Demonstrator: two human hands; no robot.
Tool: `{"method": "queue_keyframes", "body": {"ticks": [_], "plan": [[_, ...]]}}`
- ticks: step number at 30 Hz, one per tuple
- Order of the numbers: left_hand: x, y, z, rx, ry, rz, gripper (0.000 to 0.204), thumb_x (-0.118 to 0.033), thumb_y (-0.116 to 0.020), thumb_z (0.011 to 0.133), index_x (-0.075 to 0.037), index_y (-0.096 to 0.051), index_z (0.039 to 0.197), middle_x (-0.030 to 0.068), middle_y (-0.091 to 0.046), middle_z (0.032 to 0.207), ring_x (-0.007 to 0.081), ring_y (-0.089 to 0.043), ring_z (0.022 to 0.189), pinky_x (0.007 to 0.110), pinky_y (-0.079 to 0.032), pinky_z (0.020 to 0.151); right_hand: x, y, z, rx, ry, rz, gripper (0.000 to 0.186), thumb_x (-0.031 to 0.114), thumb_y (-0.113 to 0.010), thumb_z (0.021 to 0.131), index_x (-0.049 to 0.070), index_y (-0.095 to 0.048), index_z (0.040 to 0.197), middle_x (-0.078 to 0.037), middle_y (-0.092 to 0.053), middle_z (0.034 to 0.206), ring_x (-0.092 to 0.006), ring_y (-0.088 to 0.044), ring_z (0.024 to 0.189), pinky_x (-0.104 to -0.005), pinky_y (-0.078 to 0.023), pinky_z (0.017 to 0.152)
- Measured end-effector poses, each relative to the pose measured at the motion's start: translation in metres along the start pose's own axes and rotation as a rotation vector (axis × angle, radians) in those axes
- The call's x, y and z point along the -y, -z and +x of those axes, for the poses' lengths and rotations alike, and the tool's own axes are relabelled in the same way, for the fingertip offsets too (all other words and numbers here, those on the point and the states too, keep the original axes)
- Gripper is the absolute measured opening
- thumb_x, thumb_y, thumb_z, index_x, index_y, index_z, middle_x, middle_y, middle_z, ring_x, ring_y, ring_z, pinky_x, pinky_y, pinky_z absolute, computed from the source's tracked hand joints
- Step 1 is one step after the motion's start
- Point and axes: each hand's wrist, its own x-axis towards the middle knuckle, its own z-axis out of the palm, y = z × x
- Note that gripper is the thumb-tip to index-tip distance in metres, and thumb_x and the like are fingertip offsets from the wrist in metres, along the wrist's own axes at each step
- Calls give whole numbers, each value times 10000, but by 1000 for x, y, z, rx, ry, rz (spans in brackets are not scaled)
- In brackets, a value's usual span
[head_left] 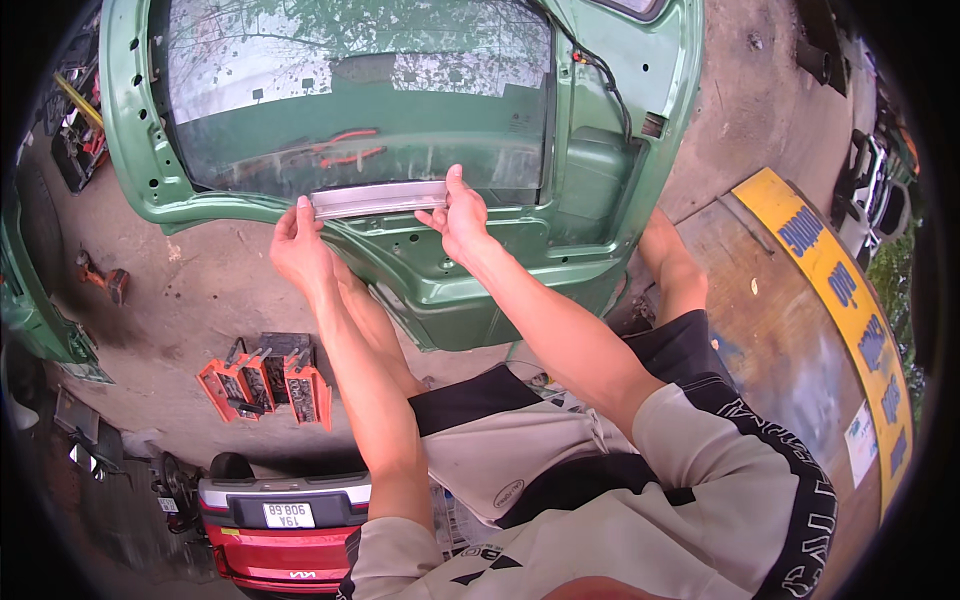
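Note:
A green vehicle door [590,250] fills the upper middle, with a window glass [360,130] in its frame and a black cable [610,80] down its right part. A long silver metal strip [375,200] lies along the bottom edge of the glass. My left hand [300,245] pinches the strip's left end between thumb and fingers. At its right end, my right hand [460,220] grips it with the thumb pointing up and some fingers curled. My legs rest beneath the door's lower part.
An open orange toolbox [265,380] stands left of my legs. A drill [105,275] lies on the floor, near another green panel [40,300] at the left. A red car [280,555] is behind at bottom left. A yellow-banded wooden board [790,310] lies at the right.

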Motion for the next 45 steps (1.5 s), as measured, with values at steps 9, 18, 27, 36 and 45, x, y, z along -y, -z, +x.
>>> {"method": "queue_keyframes", "body": {"ticks": [9, 18, 27, 36, 45], "plan": [[3, -19, -6, -126, 47, -377, 425, -247, -646, 955, 107, -589, 1184, 195, -679, 1074, 237, -666, 980, 329, -523, 886, 10, 13, -5, -110, 16, -21, 529, 491, -445, 1016, -17, -570, 1092, -97, -630, 824, -148, -550, 507, -335, -526, 546], [-4, -4, 10, -73, 138, -311, 413, -258, -664, 944, 114, -592, 1108, 209, -687, 1033, 254, -700, 881, 303, -560, 733, 24, 46, -3, -304, 233, 12, 362, 308, -561, 1004, -52, -558, 973, -202, -664, 1064, -246, -687, 859, -334, -571, 753], [16, -25, 16, -211, 66, -529, 221, -147, -726, 889, 21, -599, 957, 89, -674, 838, 117, -609, 692, 226, -485, 628, 16, 12, 11, 50, 74, 323, 554, 325, -685, 920, -20, -488, 1307, -125, -582, 1281, -207, -526, 1177, -328, -348, 1088], [21, -36, 7, -376, -68, -369, 147, -66, -636, 916, 28, -597, 1022, 78, -686, 876, 118, -610, 748, 240, -480, 673, 24, -15, 10, -404, 61, -14, 339, 254, -772, 865, -67, -664, 876, -112, -648, 842, -178, -522, 729, -339, -443, 747], [42, -34, -39, -391, 72, -386, 313, -230, -635, 959, 67, -566, 1032, 169, -678, 852, 173, -653, 701, 283, -564, 642, 21, -15, 12, -394, 74, -8, 330, 267, -787, 847, -35, -668, 790, -21, -501, 650, -131, -380, 562, -304, -327, 537]]}}
